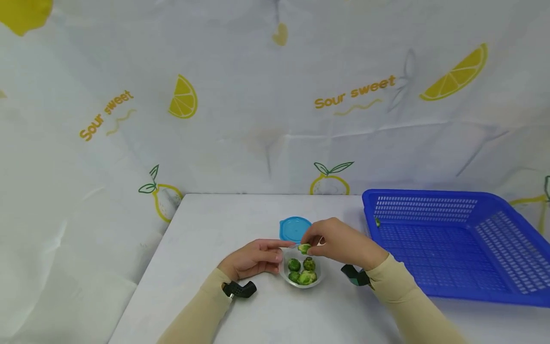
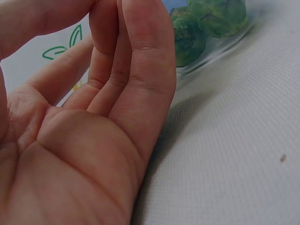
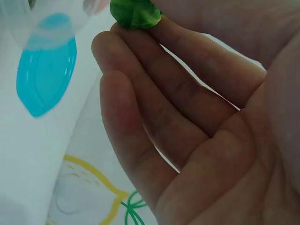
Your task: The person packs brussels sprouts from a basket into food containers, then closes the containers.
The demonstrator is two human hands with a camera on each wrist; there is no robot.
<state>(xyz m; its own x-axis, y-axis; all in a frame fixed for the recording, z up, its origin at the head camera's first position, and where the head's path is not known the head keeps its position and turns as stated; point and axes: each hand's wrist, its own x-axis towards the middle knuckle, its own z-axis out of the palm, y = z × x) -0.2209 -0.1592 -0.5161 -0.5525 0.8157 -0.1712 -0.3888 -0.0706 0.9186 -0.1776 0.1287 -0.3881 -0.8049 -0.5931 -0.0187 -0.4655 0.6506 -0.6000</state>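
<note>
A clear plastic bowl (image 1: 320, 274) stands on the white table with several Brussels sprouts (image 1: 307, 277) inside. My left hand (image 1: 258, 258) holds the bowl at its left side, the index finger stretched along the back rim. In the left wrist view, bent fingers (image 2: 150, 70) lie against the bowl, with green sprouts (image 2: 218, 16) showing through its wall. Over the back of the bowl, my right hand (image 1: 339, 241) pinches a Brussels sprout (image 1: 304, 248) between thumb and fingertips. This sprout (image 3: 135, 13) shows at the top of the right wrist view, partly covered by the hand.
A blue lid (image 1: 294, 229) lies on the table just behind the bowl. At the right stands a large blue plastic basket (image 1: 429, 294), with a small green piece (image 1: 377, 222) near its left wall. A white lemon-print sheet (image 1: 258, 119) hangs behind the table.
</note>
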